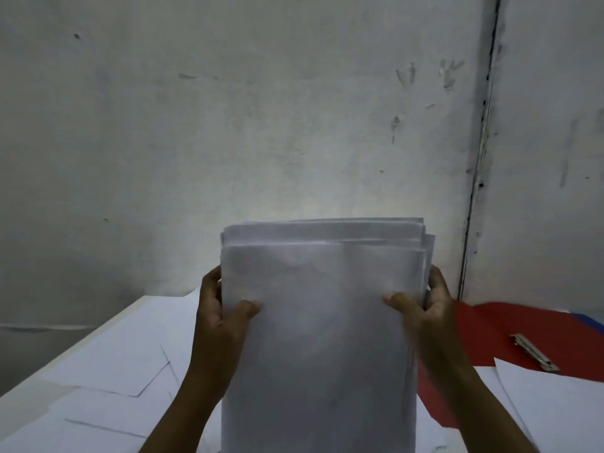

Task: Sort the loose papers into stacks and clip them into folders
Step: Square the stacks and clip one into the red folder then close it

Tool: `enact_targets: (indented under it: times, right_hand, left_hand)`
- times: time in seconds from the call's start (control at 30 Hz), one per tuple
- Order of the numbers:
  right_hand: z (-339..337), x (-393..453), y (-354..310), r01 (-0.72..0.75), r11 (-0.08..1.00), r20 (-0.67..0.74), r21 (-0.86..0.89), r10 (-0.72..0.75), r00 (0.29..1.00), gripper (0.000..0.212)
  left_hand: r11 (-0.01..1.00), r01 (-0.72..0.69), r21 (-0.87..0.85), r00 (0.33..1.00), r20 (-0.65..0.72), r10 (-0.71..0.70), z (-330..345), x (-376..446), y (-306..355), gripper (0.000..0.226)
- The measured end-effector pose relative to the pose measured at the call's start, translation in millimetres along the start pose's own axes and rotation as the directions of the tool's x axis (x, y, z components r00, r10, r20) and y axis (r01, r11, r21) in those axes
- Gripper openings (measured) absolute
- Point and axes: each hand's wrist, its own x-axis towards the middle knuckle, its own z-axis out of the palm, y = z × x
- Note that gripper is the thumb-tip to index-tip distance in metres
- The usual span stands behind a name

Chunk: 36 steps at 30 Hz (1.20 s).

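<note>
Gripping upright paper stack (320,338) by its side edges: left hand (222,308), right hand (421,308), thumbs in front. Top edges uneven. Loose sheets (108,361) on surface; red folder (490,328), metal clip (534,352), right.

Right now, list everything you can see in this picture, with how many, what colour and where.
paper stack: one, white, held upright at centre, top edges uneven
loose sheets: several, white, lying flat on the table at left
sheet: one, white, lower right, overlapping the folder
folder: one, red, open flat at right
clip: one, metal, on the folder
blue edge: one, far right behind the folder
wall: grey, scuffed, behind
left hand: grips the stack's left edge
right hand: grips its right edge
</note>
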Motion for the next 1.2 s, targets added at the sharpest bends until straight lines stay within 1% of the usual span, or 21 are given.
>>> enact_targets:
  times: [0.07, 0.1, 0.17, 0.23, 0.27, 0.33, 0.37, 0.47, 0.57, 0.63, 0.7, 0.73, 0.8, 0.83, 0.87, 0.9, 0.97, 1.0, 1.07, 1.1, 1.2]
  right_hand:
    - [-3.3, -3.6, 10.4, -0.051, 0.999, -0.013, -0.001, 0.051, 0.999, 0.040]
    - [-5.0, -5.2, 16.7, -0.085, 0.996, -0.015, 0.001, 0.085, 0.996, 0.040]
    - [-7.0, -10.9, 28.7, -0.161, 0.987, -0.020, -0.007, 0.161, 0.987, 0.036]
    - [-7.1, -17.9, 36.0, -0.219, 0.975, -0.046, -0.028, 0.218, 0.975, 0.034]
    - [-6.3, -20.8, 37.1, -0.227, 0.973, -0.058, -0.028, 0.225, 0.973, 0.033]
    - [-4.9, -24.1, 35.1, -0.209, 0.978, -0.059, -0.019, 0.208, 0.976, 0.031]
    - [-4.1, -24.2, 32.5, -0.189, 0.982, -0.050, -0.009, 0.189, 0.981, 0.030]
    - [1.0, -21.8, 21.1, -0.148, 0.989, -0.018, 0.018, 0.148, 0.989, 0.031]
    - [6.0, -20.0, 16.1, -0.137, 0.991, -0.033, 0.012, 0.137, 0.990, 0.036]
    - [8.2, -21.0, 14.0, -0.077, 0.997, -0.068, 0.000, 0.077, 0.995, 0.046]
    - [10.3, -21.5, 11.9, 0.039, 0.999, -0.089, -0.033, -0.042, 0.995, 0.061]
    - [11.5, -20.6, 11.0, 0.106, 0.993, -0.086, -0.051, -0.110, 0.990, 0.071]
    - [12.9, -15.8, 7.0, 0.253, 0.963, -0.061, -0.094, -0.259, 0.964, 0.095]
    - [13.9, -12.2, 3.4, 0.342, 0.929, -0.045, -0.144, -0.351, 0.935, 0.100]
    - [15.2, -8.9, -2.0, 0.431, 0.875, -0.018, -0.219, -0.445, 0.895, 0.098]
    - [15.5, -4.8, -6.9, 0.499, 0.811, 0.026, -0.306, -0.517, 0.856, 0.092]
    - [12.8, 5.9, -10.3, 0.584, 0.688, 0.130, -0.431, -0.593, 0.795, 0.079]
    - [11.5, 10.5, -11.2, 0.600, 0.645, 0.167, -0.473, -0.603, 0.780, 0.073]
    - [10.9, 15.9, -13.7, 0.601, 0.600, 0.196, -0.528, -0.602, 0.774, 0.063]
    - [10.4, 17.7, -13.5, 0.604, 0.587, 0.200, -0.539, -0.607, 0.769, 0.060]
    - [10.6, 20.0, -12.0, 0.606, 0.572, 0.188, -0.552, -0.623, 0.760, 0.051]
  left_hand:
    - [0.999, 0.035, 0.013, 0.999, 0.031, -0.035, -2.2, -0.8, -6.9, 0.058]
    - [0.998, 0.062, 0.029, 0.997, 0.048, -0.064, -2.6, -2.1, -12.3, 0.057]
    - [0.991, 0.131, 0.023, 0.989, 0.068, -0.132, -3.3, -8.6, -25.3, 0.047]
    - [0.982, 0.189, -0.015, 0.981, 0.045, -0.188, -3.1, -17.3, -37.2, 0.041]
    - [0.979, 0.204, -0.028, 0.979, 0.028, -0.203, -2.6, -20.8, -41.3, 0.044]
    - [0.979, 0.195, -0.062, 0.981, 0.010, -0.194, -0.7, -24.1, -44.4, 0.051]
    - [0.980, 0.183, -0.077, 0.983, 0.002, -0.183, 0.6, -24.1, -42.7, 0.052]
    - [0.986, 0.121, -0.113, 0.992, -0.030, -0.125, 3.0, -21.1, -31.0, 0.036]
    - [0.997, 0.031, -0.076, 0.998, -0.052, -0.035, 0.8, -18.8, -24.3, 0.028]
    - [0.999, -0.017, -0.031, 0.998, -0.059, 0.015, -2.1, -18.1, -23.2, 0.035]
    - [0.998, -0.062, -0.006, 0.997, -0.049, 0.061, -3.6, -16.3, -19.8, 0.052]
    - [0.995, -0.100, 0.003, 0.995, -0.031, 0.100, -4.1, -14.9, -16.3, 0.061]
    - [0.977, -0.211, 0.030, 0.978, 0.013, 0.210, -4.5, -10.2, -5.9, 0.076]
    - [0.960, -0.276, 0.054, 0.961, 0.036, 0.274, -4.5, -6.6, 0.4, 0.084]
    - [0.934, -0.343, 0.102, 0.939, 0.063, 0.338, -4.1, -2.7, 7.5, 0.091]
    - [0.893, -0.413, 0.177, 0.911, 0.095, 0.402, -4.0, 1.5, 14.3, 0.093]
    - [0.778, -0.540, 0.321, 0.841, 0.190, 0.506, -6.5, 11.1, 23.5, 0.090]
    - [0.734, -0.580, 0.354, 0.815, 0.236, 0.530, -8.5, 16.6, 26.3, 0.086]
    - [0.687, -0.621, 0.377, 0.784, 0.291, 0.549, -12.2, 25.0, 29.4, 0.064]
    - [0.681, -0.621, 0.388, 0.784, 0.285, 0.552, -13.3, 27.4, 29.5, 0.055]
    - [0.668, -0.621, 0.410, 0.781, 0.245, 0.575, -15.6, 30.3, 25.4, 0.049]
